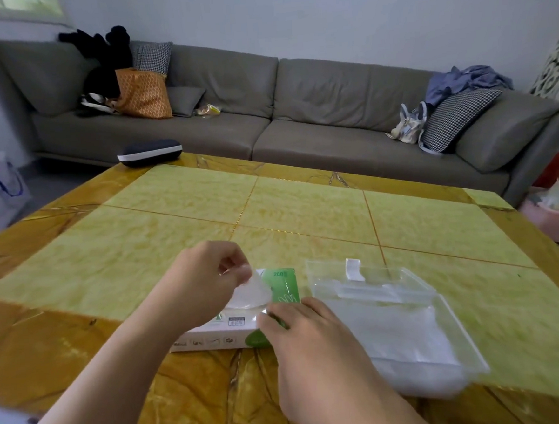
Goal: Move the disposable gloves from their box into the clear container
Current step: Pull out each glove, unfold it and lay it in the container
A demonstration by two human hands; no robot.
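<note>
Pulling gloves out of the box, with the clear container waiting just to its right.

The left hand (206, 276) pinches a thin translucent glove (249, 295) and draws it up from the opening of the green-and-white box (243, 327), while the right hand (308, 339) rests with fairly straight fingers on the box's right end, seemingly to steady it. The clear container (408, 322) lies open on the yellow surface (304, 203), its lid tipped back. Next, the glove likely needs lifting free and carrying right into the container.
</note>
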